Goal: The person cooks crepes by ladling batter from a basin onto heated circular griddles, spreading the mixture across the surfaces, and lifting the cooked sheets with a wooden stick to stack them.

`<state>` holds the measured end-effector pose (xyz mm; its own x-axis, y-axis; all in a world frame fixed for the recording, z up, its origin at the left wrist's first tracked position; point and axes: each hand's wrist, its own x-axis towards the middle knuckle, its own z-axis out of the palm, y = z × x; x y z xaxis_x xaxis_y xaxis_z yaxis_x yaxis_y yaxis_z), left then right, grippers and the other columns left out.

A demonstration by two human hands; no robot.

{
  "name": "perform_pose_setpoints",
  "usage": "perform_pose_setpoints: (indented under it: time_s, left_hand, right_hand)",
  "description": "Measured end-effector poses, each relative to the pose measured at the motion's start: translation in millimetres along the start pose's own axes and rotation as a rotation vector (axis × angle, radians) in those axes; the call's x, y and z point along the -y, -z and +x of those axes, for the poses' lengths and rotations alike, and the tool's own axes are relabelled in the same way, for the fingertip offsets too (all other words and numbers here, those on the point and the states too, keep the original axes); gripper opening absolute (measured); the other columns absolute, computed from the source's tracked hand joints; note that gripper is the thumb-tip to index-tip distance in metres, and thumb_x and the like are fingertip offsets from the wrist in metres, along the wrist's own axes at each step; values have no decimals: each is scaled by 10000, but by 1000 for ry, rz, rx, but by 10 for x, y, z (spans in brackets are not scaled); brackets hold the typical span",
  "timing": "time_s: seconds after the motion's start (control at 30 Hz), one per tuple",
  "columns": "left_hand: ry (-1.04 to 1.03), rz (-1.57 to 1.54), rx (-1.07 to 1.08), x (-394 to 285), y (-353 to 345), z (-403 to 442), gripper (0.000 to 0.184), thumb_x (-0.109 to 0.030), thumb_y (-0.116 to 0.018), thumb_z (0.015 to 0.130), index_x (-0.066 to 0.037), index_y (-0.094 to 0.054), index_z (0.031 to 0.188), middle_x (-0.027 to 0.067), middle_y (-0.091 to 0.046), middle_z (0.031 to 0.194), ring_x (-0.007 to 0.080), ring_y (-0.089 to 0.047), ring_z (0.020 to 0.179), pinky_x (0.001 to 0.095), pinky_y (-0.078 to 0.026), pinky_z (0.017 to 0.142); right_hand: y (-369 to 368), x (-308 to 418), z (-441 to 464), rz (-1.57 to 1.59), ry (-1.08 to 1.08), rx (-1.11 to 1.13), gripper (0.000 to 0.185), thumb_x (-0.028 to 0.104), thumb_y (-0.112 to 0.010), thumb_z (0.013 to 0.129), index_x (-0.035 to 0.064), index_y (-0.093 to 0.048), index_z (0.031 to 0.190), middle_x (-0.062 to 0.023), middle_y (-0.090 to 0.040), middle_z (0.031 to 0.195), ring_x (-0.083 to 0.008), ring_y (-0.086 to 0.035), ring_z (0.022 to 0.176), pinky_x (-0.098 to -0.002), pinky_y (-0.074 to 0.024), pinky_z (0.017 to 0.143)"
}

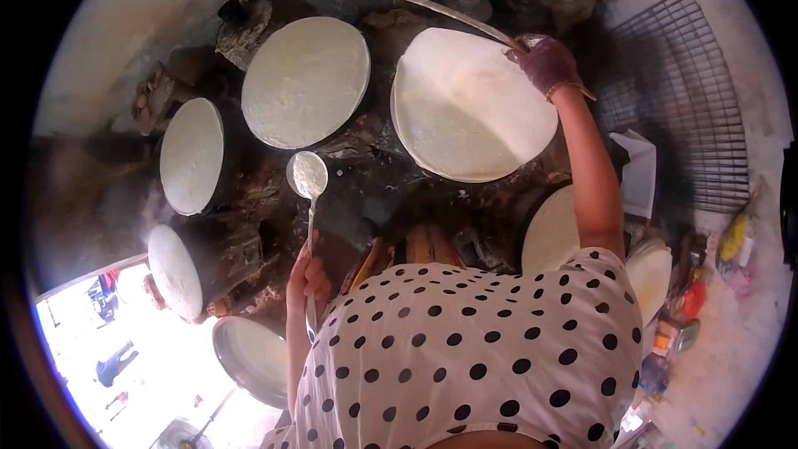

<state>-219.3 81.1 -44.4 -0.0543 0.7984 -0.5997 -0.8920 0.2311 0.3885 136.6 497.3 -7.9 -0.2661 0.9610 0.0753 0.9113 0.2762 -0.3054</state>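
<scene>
Head camera view showed the person's left hand (309,278) with its bare fingers curled tight around the handle of a ladle (312,209). Straight ahead of those fingers was the ladle's round bowl, with a pale, thick substance in it. The right hand (547,65), in a dark purplish glove, was farther forward, its fingers closed around a long stick (432,8); most of the stick ran out to the left of them, and a short end showed on the other side. Below and to the left of the gloved fingers was a creased white round (453,137), its brighter part reaching up to the glove; whether the fingers touched it could not be told.

Ahead of the left fingers, beyond the ladle's bowl, sat a large pale round (306,83). Farther to the left of those fingers were an upright-looking oval (192,155) and a smaller pale disc (174,272). A metal pan (218,341) lay behind and to the left of them. Just right of the left fingers were wooden pieces (428,245). Right of the gloved fingers stood a wire rack (694,100).
</scene>
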Motion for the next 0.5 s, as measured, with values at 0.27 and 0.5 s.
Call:
perform_pose_setpoints:
  time_s: [0.27,0.5]
  left_hand:
    - [19,-31,-36,-129,110,-68,398,-168,-363,991,-116,-345,1385,-64,-331,606,9,-332,399,179,-307,341]
    - [23,10,11,-235,170,-58,403,-171,-387,983,-122,-351,1381,-40,-340,616,44,-343,399,193,-329,335]
  right_hand:
    - [427,32,301,-196,109,-241,467,505,-618,779,72,-676,944,-205,-649,894,-354,-620,874,-420,-488,748]
    - [-710,-1859,190,517,-537,5,339,157,-688,799,-21,-568,1061,-142,-617,918,-205,-589,740,-326,-500,661]
